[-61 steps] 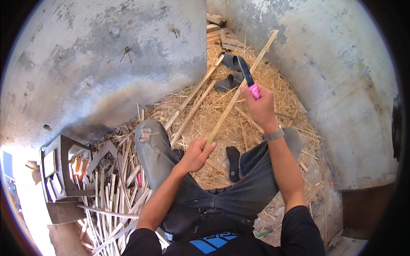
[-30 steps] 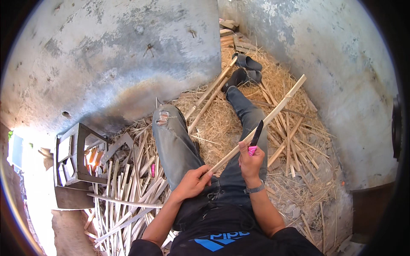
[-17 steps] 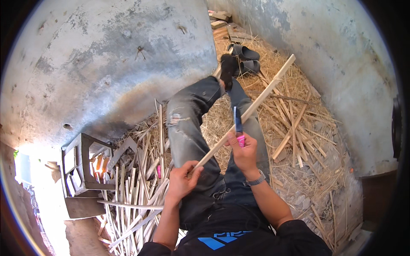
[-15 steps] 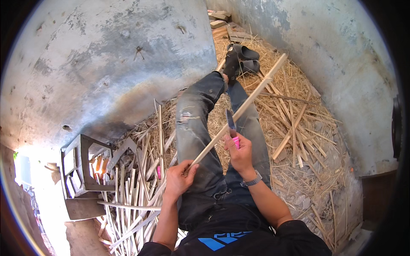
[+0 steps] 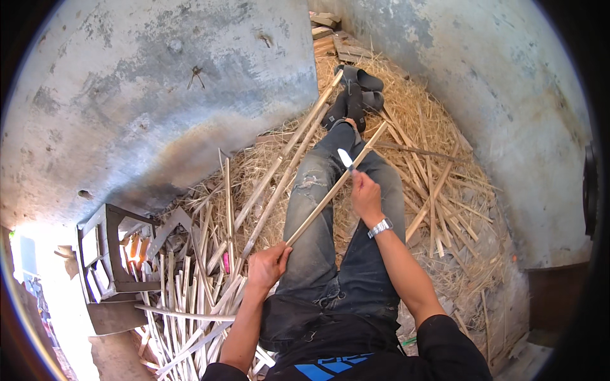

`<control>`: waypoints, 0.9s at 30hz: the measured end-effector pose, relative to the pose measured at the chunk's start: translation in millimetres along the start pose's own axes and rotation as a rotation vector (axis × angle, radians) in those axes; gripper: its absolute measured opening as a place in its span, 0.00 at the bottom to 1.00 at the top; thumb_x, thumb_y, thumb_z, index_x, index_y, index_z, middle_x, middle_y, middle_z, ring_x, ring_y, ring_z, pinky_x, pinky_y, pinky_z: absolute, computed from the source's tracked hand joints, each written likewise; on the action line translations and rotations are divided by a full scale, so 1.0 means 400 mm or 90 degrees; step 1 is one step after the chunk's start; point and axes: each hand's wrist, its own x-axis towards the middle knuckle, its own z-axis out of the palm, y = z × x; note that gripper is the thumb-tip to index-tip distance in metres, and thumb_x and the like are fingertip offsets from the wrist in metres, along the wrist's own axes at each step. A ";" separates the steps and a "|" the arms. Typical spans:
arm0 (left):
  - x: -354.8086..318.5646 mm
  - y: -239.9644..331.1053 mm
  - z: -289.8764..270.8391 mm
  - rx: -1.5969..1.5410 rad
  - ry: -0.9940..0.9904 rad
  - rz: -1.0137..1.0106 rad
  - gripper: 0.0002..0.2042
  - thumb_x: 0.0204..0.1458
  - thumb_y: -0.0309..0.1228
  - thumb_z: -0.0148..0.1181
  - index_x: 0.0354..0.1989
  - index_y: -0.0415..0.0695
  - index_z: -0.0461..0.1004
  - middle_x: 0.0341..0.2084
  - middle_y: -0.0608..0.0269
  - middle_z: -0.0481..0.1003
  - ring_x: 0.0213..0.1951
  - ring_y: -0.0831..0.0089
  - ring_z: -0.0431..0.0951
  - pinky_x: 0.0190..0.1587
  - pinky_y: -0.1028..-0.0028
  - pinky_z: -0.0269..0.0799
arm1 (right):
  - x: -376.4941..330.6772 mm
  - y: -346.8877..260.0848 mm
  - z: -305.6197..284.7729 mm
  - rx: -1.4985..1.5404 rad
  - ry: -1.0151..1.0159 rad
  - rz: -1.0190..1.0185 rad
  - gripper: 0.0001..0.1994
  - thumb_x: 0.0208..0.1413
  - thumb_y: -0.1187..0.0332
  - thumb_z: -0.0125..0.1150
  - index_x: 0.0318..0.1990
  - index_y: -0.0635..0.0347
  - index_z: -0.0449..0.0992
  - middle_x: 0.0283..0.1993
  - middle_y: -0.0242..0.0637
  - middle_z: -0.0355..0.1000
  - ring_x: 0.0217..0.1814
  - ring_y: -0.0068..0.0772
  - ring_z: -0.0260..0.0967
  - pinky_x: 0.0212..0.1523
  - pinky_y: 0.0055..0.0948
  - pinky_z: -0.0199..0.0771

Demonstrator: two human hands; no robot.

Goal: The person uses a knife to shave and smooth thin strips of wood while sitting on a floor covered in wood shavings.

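A long pale wooden strip point(image 5: 321, 206) slants across my thighs, its far end pointing away to the right. My left hand point(image 5: 267, 267) is closed around its near end, thumb along the strip. Farther up, my right hand point(image 5: 366, 198) grips a knife point(image 5: 345, 158), with the handle mostly hidden in my fist. The short, bright blade crosses the strip near its upper part; whether its edge is cutting in, I cannot tell. My legs in worn dark jeans point(image 5: 311, 209) stretch out beneath the strip.
Many thin strips point(image 5: 184, 305) lie heaped at my left, beside a dark metal frame point(image 5: 114, 254). Longer sticks point(image 5: 279, 184) rest left of my legs. Straw and more strips point(image 5: 438, 190) cover the ground at right. Concrete walls point(image 5: 210, 76) rise on both sides; slippers point(image 5: 362, 79) lie by my feet.
My right hand and the knife have moved away from me along the strip. The strip's far end sits lower and more to the left. My left leg has shifted right, exposing sticks beside it.
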 end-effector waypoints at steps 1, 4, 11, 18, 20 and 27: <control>0.007 0.001 0.007 0.011 0.001 0.009 0.09 0.59 0.34 0.68 0.32 0.43 0.78 0.17 0.51 0.74 0.21 0.50 0.78 0.25 0.57 0.71 | 0.016 0.009 0.003 0.012 0.017 0.012 0.24 0.74 0.54 0.49 0.29 0.64 0.73 0.23 0.59 0.69 0.31 0.70 0.70 0.29 0.57 0.64; 0.011 -0.001 0.025 0.013 0.001 0.020 0.09 0.60 0.34 0.66 0.31 0.44 0.77 0.16 0.52 0.74 0.21 0.51 0.78 0.25 0.56 0.71 | 0.024 0.013 0.027 0.043 0.026 0.013 0.24 0.74 0.54 0.48 0.30 0.65 0.73 0.24 0.59 0.69 0.31 0.70 0.70 0.29 0.56 0.65; 0.019 0.007 0.028 0.042 -0.024 0.003 0.10 0.60 0.35 0.66 0.30 0.45 0.76 0.15 0.54 0.74 0.20 0.52 0.79 0.25 0.57 0.73 | -0.122 -0.018 0.025 0.070 -0.136 0.068 0.25 0.74 0.54 0.46 0.30 0.67 0.74 0.23 0.59 0.69 0.29 0.68 0.70 0.29 0.54 0.66; 0.018 0.004 0.054 0.018 -0.021 -0.012 0.11 0.60 0.37 0.66 0.29 0.45 0.77 0.15 0.53 0.74 0.20 0.52 0.78 0.25 0.56 0.72 | -0.178 -0.020 0.002 0.122 -0.206 0.087 0.28 0.75 0.53 0.46 0.27 0.68 0.72 0.22 0.59 0.68 0.27 0.66 0.70 0.29 0.52 0.65; 0.014 0.001 0.058 -0.013 -0.006 -0.029 0.11 0.60 0.37 0.66 0.28 0.45 0.77 0.16 0.53 0.75 0.21 0.51 0.78 0.25 0.55 0.71 | -0.204 -0.018 0.007 0.122 -0.212 0.079 0.29 0.74 0.52 0.46 0.26 0.69 0.71 0.22 0.59 0.68 0.25 0.64 0.69 0.30 0.52 0.65; 0.009 -0.004 0.059 -0.038 -0.047 -0.071 0.12 0.60 0.38 0.66 0.28 0.45 0.78 0.18 0.52 0.76 0.22 0.48 0.78 0.26 0.55 0.71 | -0.243 -0.024 -0.013 0.124 -0.292 0.102 0.31 0.74 0.50 0.46 0.24 0.70 0.70 0.21 0.59 0.67 0.25 0.62 0.69 0.30 0.51 0.65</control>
